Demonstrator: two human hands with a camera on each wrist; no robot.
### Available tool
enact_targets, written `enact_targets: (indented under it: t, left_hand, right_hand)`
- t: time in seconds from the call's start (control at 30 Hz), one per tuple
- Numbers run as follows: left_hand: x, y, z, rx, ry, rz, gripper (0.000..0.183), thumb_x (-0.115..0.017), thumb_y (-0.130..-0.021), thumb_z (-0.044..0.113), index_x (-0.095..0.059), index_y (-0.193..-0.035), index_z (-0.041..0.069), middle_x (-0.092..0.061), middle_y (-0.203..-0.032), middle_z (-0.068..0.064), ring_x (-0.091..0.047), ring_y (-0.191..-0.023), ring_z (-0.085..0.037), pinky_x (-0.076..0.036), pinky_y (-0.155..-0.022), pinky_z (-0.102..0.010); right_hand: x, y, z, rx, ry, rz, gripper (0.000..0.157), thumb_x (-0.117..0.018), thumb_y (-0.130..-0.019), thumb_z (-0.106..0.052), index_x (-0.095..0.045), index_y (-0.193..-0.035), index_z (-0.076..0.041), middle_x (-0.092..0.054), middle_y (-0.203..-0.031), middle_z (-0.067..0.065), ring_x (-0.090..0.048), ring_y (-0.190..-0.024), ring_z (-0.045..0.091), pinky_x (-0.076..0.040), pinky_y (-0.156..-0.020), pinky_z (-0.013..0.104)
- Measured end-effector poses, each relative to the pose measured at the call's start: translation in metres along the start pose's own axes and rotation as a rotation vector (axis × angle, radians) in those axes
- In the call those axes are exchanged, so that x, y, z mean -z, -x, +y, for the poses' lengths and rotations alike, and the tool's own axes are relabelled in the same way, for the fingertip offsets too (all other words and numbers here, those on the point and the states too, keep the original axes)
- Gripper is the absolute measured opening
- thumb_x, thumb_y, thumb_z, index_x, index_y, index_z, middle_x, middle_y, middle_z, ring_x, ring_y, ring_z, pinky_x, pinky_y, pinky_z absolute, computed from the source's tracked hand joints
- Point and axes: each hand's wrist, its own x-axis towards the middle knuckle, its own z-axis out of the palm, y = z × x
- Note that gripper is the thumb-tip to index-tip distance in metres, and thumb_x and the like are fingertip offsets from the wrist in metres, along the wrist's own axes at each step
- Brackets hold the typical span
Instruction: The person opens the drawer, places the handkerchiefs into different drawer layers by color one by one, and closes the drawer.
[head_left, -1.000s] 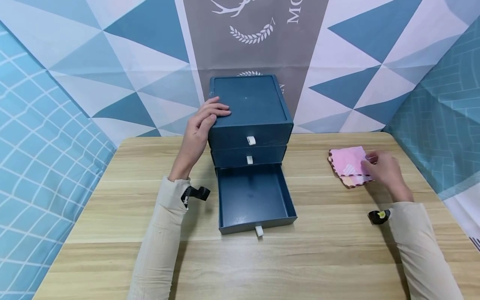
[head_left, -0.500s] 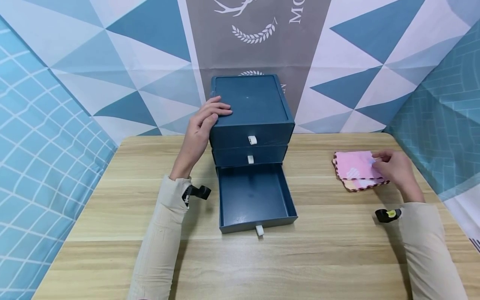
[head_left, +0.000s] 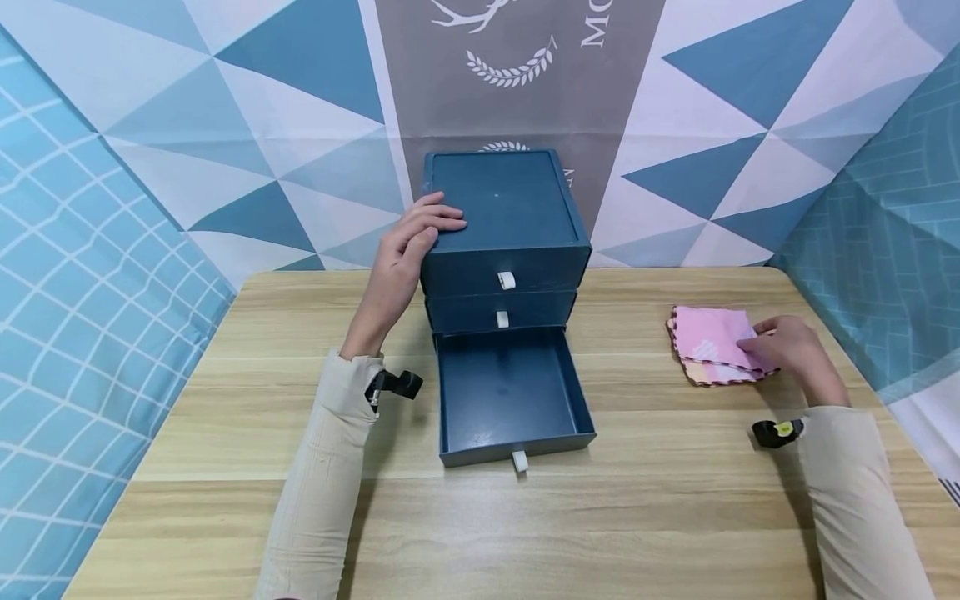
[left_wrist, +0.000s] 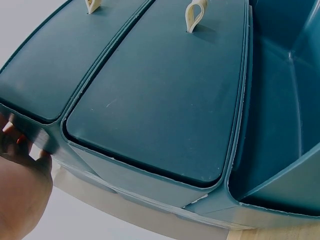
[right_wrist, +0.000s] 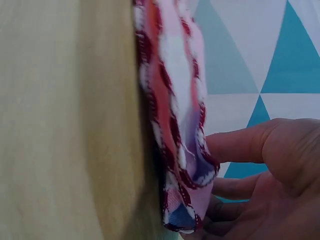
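In the head view my left hand [head_left: 401, 250] rests on the left front edge of a dark blue drawer cabinet [head_left: 498, 200], fingers over its top. The left wrist view shows part of that hand [left_wrist: 22, 185] beside the cabinet's drawer fronts [left_wrist: 155, 95]. The lowest drawer [head_left: 510, 392] is pulled out, with nothing in it. On the right, my right hand [head_left: 798, 354] pinches the right edge of a folded pink handkerchief [head_left: 708, 333] lying on the table. Up close, the thumb meets the upper layer of the handkerchief [right_wrist: 175, 100], whose hems have dark red and white stitching; the other fingers are partly hidden behind it.
The wooden table [head_left: 517, 533] carries the cabinet and the handkerchief. White loop pulls [head_left: 520, 461] stick out from the drawers. Behind the table hangs a patterned cloth backdrop [head_left: 300, 92], with blue sheets [head_left: 82, 275] at the sides.
My right hand and the handkerchief have shifted a little to the right and toward me. The handkerchief's upper layer has changed shape near the fingers. My left hand has stayed on the cabinet.
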Motion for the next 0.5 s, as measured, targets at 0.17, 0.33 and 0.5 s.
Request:
enact_targets:
  t: [0.17, 0.33, 0.5]
  left_hand:
    - [-0.0011, 0.0002, 0.0010, -0.001, 0.000, 0.002, 0.036, -0.037, -0.105, 0.005, -0.066, -0.118, -0.011, -0.057, -0.131, -0.025, -0.030, -0.145, -0.030, -0.021, -0.120, -0.031]
    - [-0.0014, -0.0001, 0.0020, 0.006, 0.001, 0.005, 0.035, -0.038, -0.105, 0.005, -0.066, -0.119, -0.012, -0.057, -0.131, -0.025, -0.031, -0.145, -0.030, -0.021, -0.120, -0.031]
    - [0.0000, 0.0000, 0.0015, -0.003, 0.001, 0.001, 0.035, -0.037, -0.105, 0.004, -0.066, -0.118, -0.012, -0.057, -0.131, -0.026, -0.030, -0.145, -0.031, -0.021, -0.120, -0.031]
  right_hand:
    - [0.0009, 0.0016, 0.0005, -0.030, -0.074, -0.014, 0.053, -0.064, -0.092, -0.025, -0.055, -0.117, 0.021, -0.057, -0.088, 0.017, -0.052, -0.083, 0.030, -0.045, -0.061, 0.030]
    - [0.0007, 0.0036, -0.0014, -0.030, -0.119, -0.006, 0.054, -0.053, -0.099, -0.034, -0.052, -0.119, 0.016, -0.053, -0.098, 0.020, -0.050, -0.085, 0.028, -0.045, -0.062, 0.031]
    - [0.0010, 0.0026, -0.0073, 0.005, -0.140, 0.004, 0.049, -0.042, -0.102, -0.039, -0.046, -0.107, 0.010, -0.043, -0.092, 0.018, -0.045, -0.086, 0.030, -0.041, -0.061, 0.032]
